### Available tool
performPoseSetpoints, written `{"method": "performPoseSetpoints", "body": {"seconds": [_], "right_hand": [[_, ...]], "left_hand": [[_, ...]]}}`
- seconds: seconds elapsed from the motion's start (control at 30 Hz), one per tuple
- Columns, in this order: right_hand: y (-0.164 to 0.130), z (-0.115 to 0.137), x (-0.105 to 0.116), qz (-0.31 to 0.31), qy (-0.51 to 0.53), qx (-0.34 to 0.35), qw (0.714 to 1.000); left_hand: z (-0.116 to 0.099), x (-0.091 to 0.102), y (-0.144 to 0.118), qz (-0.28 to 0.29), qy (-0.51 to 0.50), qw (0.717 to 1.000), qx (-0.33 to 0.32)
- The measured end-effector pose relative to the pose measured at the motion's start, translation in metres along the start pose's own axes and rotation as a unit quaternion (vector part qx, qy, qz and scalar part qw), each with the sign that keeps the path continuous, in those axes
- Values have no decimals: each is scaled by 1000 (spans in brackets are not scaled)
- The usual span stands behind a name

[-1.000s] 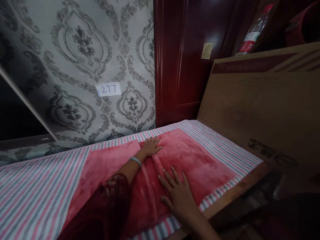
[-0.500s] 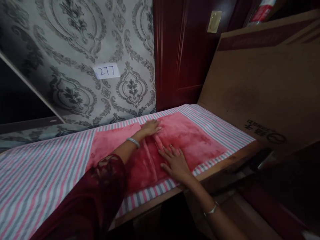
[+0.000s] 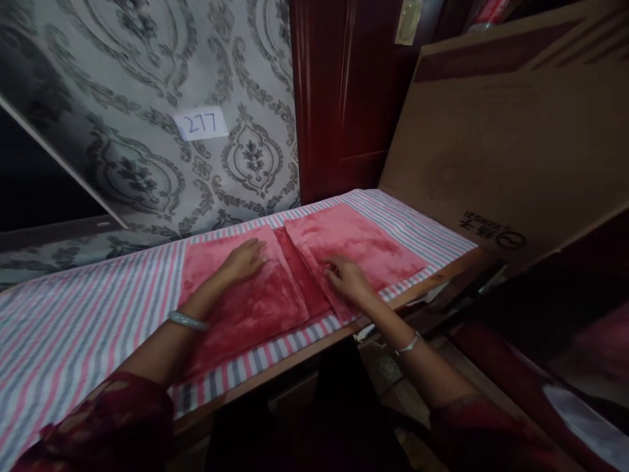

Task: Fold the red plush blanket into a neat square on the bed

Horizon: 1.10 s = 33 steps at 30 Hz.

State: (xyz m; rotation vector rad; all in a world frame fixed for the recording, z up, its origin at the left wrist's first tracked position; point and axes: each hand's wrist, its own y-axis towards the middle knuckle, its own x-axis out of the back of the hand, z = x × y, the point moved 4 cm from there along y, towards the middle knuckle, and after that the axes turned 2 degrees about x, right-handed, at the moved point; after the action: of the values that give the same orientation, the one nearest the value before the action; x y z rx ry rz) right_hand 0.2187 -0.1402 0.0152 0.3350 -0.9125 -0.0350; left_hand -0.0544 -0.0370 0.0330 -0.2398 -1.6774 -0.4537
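The red plush towel (image 3: 299, 275) lies flat on the striped pink-and-grey cloth (image 3: 83, 321) near the table's front edge, its long axis running left to right along the table from the patterned wall side toward the leaning cardboard box (image 3: 496, 144). Half a second ago both hands pressed close together at its middle; now the left hand (image 3: 244, 259) has slid out onto the left panel and the right hand (image 3: 346, 278) onto the right panel's near edge. A darker strip shows between the two folded-in panels, and both hands have relaxed, spread fingers gripping nothing
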Motion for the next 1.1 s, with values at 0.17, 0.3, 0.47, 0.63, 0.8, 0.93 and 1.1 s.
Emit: {"method": "performPoseSetpoints", "body": {"seconds": [0.17,0.3,0.47,0.63,0.8,0.93,1.1], "right_hand": [[11,0,-9,114,-56,-14,992],[15,0,-14,138,-92,-40,985],[25,-6,-13,140,-77,-47,986],[32,-14,-8,138,-49,-61,987],[27,-10,-10,125,-62,-50,989],[20,1,-13,126,-94,-31,987],[23,17,-12,102,-132,-34,985]], "left_hand": [[-4,-23,-29,53,44,998,4],[-14,-30,-42,8,61,998,21],[-14,-34,-43,-34,45,998,15],[-11,-37,-43,-54,28,998,13],[-12,-35,-44,-45,31,998,16],[-13,-34,-45,-50,24,998,15],[-12,-35,-47,-66,26,997,15]]}}
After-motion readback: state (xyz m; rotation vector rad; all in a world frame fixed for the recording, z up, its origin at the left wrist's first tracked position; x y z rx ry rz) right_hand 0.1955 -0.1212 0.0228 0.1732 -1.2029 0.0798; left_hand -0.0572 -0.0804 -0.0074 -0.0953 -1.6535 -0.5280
